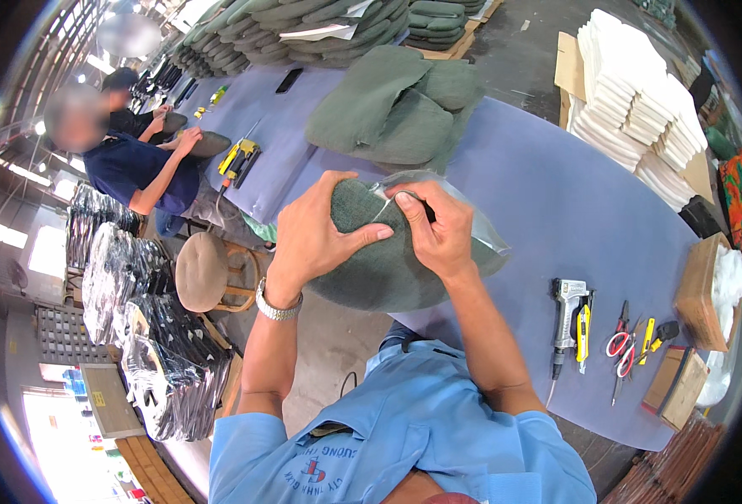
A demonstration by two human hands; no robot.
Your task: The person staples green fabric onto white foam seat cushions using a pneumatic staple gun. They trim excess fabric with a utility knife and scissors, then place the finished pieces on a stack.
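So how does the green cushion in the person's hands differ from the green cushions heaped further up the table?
The held cushion sits partly inside a clear plastic bag, gripped by the left hand and right hand; the heaped cushions are bare and untouched. The held one is at the table's near edge, the heap lies further back. Both are the same dull green fabric.

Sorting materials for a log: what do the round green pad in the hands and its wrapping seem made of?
Round green pad: apparently felt-like woven fabric, matte and fuzzy. Clear bag: thin glossy plastic film, judging by its see-through glare and creases. Left hand presses the pad; right hand pinches the bag.
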